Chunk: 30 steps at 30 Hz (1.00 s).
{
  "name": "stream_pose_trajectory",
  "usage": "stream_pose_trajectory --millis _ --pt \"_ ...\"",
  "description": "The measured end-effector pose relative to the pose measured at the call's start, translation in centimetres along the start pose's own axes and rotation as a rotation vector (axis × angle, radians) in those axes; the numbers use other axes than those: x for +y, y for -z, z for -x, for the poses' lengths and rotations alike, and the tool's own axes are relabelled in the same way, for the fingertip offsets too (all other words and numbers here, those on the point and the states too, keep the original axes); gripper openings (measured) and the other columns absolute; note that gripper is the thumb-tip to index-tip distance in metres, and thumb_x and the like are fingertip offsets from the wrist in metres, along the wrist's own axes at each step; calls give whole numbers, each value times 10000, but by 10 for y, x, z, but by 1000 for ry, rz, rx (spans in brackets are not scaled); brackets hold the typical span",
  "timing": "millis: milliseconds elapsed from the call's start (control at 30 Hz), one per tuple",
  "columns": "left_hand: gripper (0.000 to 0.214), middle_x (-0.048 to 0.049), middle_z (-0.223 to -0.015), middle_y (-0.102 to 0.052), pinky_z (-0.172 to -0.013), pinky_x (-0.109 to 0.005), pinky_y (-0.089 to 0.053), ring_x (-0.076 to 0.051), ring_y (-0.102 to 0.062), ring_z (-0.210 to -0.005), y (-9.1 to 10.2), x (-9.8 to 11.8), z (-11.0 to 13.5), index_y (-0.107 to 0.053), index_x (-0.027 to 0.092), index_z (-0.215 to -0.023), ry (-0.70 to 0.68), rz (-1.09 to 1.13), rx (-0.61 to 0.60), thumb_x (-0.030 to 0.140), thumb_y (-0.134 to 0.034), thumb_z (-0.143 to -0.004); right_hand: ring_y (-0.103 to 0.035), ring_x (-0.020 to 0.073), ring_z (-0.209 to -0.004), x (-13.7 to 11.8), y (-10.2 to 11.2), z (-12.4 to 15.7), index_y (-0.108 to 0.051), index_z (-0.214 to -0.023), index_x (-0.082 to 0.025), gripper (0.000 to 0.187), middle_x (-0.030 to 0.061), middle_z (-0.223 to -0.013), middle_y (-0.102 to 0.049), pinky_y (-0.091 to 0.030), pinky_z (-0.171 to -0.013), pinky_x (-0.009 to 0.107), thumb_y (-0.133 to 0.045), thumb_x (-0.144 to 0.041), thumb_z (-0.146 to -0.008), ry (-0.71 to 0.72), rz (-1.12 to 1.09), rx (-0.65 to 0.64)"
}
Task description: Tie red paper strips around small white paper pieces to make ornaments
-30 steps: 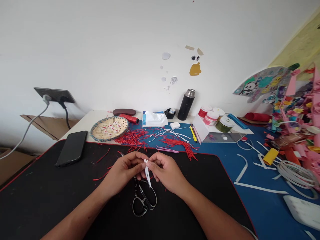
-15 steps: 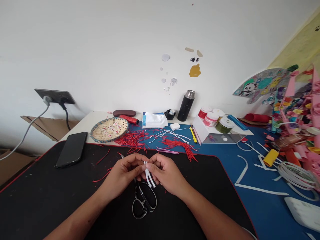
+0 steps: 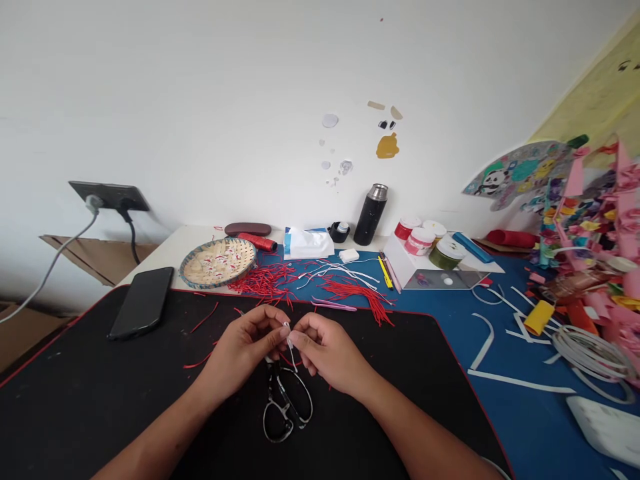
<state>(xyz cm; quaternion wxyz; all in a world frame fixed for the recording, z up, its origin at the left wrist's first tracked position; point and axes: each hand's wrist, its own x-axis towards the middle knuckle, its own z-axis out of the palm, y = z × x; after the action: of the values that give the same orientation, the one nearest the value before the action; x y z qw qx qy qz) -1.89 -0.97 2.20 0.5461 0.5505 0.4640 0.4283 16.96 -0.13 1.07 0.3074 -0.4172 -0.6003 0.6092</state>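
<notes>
Over the black mat, my left hand pinches a thin white strip between thumb and fingers. My right hand is closed on the same strip from the other side, the fingertips of both hands nearly touching. A small loop of the strip shows above the fingertips, and its tail hangs below between the hands. Under them lies a pair of scissors, black handles toward me, blades mostly hidden by my left hand. Short red cords lie to the left of that hand.
Behind the hands are a woven basket, red cord pieces, a red cord bundle and purple tweezers. A phone lies left. White strips and coiled cable lie right. A black flask stands by the wall.
The white strip has turned: two tails hung visibly apart before, and now it shows as one narrow tail with a small loop on top. Both hands keep their pinch.
</notes>
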Motion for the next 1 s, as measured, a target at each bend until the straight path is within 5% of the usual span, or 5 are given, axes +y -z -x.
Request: stream_pose_trajectory --millis 1000 --pt "255 29 -731 -666 -595 -240 -492 -122 -603 -615 3 -7 0 -708 193 -953 19 69 -33 422 -776 -862 -503 91 -540 5 -3 1 -615 -872 -188 161 -41 -652 -575 -389 -532 206 -613 -307 -981 57 100 21"
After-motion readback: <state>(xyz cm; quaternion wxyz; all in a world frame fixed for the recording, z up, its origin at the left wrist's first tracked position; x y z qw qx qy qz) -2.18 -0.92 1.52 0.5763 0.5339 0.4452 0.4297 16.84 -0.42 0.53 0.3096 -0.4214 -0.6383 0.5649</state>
